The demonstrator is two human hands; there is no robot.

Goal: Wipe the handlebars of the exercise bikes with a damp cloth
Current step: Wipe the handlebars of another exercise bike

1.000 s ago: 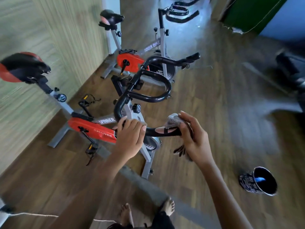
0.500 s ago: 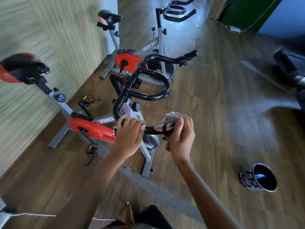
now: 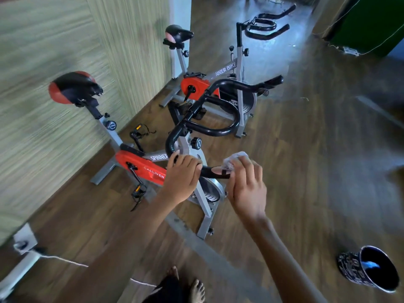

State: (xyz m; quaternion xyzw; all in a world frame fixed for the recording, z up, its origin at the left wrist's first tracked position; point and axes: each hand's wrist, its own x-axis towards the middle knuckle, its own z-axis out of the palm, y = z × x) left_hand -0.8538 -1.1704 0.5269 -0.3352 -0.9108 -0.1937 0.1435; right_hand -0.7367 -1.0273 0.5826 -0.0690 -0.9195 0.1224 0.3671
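Wiping the near bike's handlebar (image 3: 215, 172)

The left hand (image 3: 182, 174) was closed around the bar, while the right hand (image 3: 248, 185) pressed a pale cloth (image 3: 234, 159), pinched in its grip, against the bar's end.

near bike (image 3: 140, 169) says "calliven" on its red guard and "spinner" on the grey frame bar above. far bike (image 3: 223, 71) frame reads "nner bike", start hidden.

Near bike (image 3: 140, 169) before the far bike (image 3: 209, 84), wall (image 3: 54, 62) left, cup (image 3: 369, 270) on floor (image 3: 328, 171) right.
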